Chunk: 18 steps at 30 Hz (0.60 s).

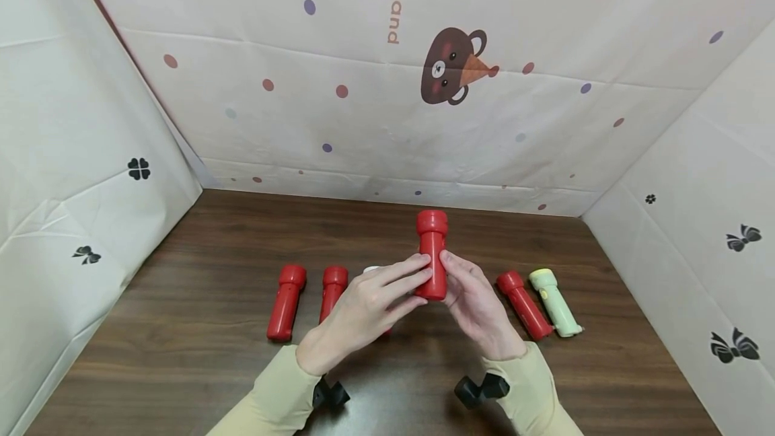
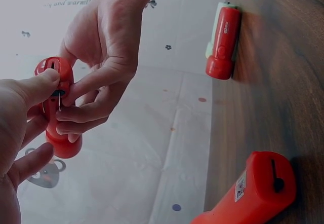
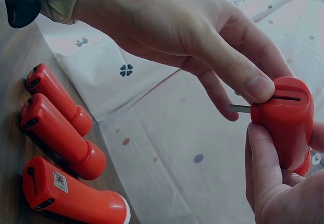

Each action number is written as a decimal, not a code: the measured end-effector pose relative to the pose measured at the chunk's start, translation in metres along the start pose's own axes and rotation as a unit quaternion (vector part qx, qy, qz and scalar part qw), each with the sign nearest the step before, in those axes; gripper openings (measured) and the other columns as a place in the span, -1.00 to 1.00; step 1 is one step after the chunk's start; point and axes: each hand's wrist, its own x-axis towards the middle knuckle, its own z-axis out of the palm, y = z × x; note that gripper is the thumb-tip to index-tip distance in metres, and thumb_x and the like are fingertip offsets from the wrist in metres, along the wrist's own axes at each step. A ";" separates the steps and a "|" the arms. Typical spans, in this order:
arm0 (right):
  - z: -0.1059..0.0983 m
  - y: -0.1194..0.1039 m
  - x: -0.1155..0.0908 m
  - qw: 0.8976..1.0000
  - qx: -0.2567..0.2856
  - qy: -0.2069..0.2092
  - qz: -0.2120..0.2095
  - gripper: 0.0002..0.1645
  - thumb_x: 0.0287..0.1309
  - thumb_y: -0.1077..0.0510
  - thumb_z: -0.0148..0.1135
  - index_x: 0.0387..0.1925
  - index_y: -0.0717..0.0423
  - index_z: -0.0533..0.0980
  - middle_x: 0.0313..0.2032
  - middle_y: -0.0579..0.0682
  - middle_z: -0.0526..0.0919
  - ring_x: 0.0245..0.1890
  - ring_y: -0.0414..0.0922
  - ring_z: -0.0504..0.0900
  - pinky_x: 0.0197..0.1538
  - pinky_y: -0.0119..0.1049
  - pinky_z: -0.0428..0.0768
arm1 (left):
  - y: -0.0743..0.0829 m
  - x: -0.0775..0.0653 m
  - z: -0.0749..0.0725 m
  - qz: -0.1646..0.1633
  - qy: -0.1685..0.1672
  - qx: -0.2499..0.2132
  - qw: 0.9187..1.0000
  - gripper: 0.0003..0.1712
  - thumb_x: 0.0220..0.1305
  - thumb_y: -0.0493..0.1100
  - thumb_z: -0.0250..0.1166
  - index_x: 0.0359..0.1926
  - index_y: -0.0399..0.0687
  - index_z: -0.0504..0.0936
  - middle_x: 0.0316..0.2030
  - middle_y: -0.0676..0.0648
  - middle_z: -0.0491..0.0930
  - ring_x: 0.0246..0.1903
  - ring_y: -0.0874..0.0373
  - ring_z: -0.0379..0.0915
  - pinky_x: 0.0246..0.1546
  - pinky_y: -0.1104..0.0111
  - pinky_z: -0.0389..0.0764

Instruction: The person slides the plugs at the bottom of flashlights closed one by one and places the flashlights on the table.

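Note:
Both hands hold a red flashlight in the air above the table, its wide head pointing away. My left hand grips it from the left, its thumb on the slotted base in the right wrist view. From the other side my right hand holds the body between thumb and fingers. Out of the base's side sticks a thin metal prong; the left wrist view shows thin metal there too, close to the right fingertips.
On the brown table lie two red flashlights at left. A white-rimmed red flashlight is mostly hidden behind my left hand in the head view. At right another red flashlight lies beside a pale green flashlight. Printed white sheets surround the table.

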 end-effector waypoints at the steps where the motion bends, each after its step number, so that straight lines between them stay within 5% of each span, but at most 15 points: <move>1: 0.000 0.000 0.000 1.000 -0.001 0.000 -0.002 -0.60 0.67 0.08 -0.12 0.08 -0.08 0.67 -0.06 -0.19 0.83 -0.10 -0.32 0.80 0.05 -0.45 0.77 | 0.000 0.000 0.000 0.000 0.001 -0.001 1.000 -0.36 0.11 -0.13 0.63 0.25 -0.03 0.71 0.25 -0.05 0.72 0.20 0.17 0.71 0.11 0.35 0.75; 18: 0.006 0.002 -0.002 1.000 0.002 -0.007 -0.020 -0.61 0.67 0.08 -0.11 0.07 -0.04 0.67 -0.06 -0.19 0.83 -0.08 -0.32 0.80 0.05 -0.46 0.76 | 0.003 0.001 -0.002 0.005 0.019 -0.012 1.000 -0.34 0.05 -0.12 0.66 0.23 -0.05 0.72 0.22 -0.06 0.74 0.20 0.14 0.72 0.15 0.33 0.74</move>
